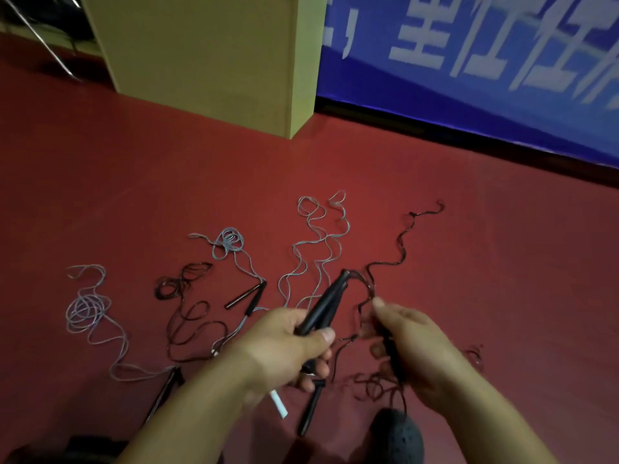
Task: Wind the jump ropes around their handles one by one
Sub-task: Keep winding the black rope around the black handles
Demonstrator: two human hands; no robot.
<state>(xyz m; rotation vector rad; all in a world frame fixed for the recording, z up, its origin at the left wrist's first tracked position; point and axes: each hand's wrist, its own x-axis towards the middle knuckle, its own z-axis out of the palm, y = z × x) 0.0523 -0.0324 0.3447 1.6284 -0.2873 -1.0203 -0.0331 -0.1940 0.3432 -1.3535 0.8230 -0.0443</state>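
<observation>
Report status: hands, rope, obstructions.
Left hand grips paired black handles. Right hand pinches dark rope, which trails loose on red floor. Other ropes lie unwound close by; tangle risk.

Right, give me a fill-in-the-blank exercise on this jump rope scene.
1. The left hand grips a pair of black ____.
2. The right hand pinches the dark ____.
3. The ropes lie on a ____ floor.
4. Behind stands a blue ____ with white characters.

Missing words: handles; rope; red; banner
</observation>
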